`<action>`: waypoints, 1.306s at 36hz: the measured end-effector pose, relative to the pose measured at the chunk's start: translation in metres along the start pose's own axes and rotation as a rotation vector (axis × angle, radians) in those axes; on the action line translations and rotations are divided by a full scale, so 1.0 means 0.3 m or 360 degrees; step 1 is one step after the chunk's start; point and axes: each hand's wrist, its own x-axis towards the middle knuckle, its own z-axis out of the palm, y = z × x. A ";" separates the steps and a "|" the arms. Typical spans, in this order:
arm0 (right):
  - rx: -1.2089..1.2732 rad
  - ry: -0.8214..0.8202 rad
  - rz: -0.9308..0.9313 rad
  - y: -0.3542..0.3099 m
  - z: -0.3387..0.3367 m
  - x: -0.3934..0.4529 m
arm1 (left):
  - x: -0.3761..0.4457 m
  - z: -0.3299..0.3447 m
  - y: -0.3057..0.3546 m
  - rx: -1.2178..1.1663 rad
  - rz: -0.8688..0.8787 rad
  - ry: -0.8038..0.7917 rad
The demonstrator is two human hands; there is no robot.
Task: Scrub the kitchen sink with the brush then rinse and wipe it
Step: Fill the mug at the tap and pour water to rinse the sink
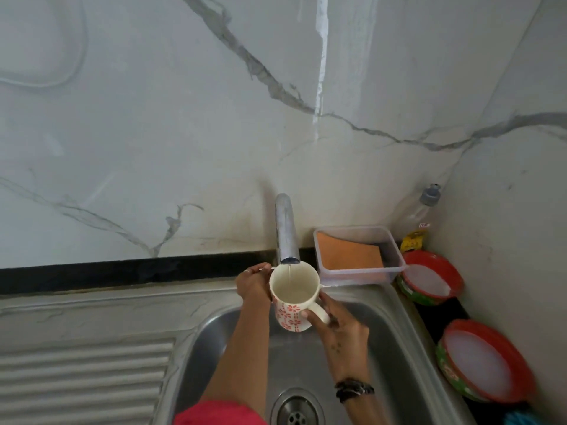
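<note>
Under tap [287, 231], right hand [336, 326] grips mug [293, 302].

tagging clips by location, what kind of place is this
Most likely a home kitchen: a steel sink with a ridged drainboard, a tap filling a mug, marble-look wall tiles.

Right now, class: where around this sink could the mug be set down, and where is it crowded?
Free: the ribbed drainboard left of the sink, and the basin floor around the drain. Crowded: the right edge, with the sponge box, two red bowls and a bottle.
</note>
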 end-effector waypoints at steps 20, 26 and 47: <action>-0.0095 -0.0070 0.0049 0.070 0.009 0.017 | -0.014 0.004 0.053 0.0234 -0.0031 0.0068; -0.0089 -0.0026 0.0041 0.082 0.024 0.020 | 0.014 0.009 0.033 0.0442 0.0044 0.0085; -0.0020 0.0024 0.0125 0.099 0.034 0.006 | 0.055 -0.007 0.002 0.0394 0.0124 -0.0010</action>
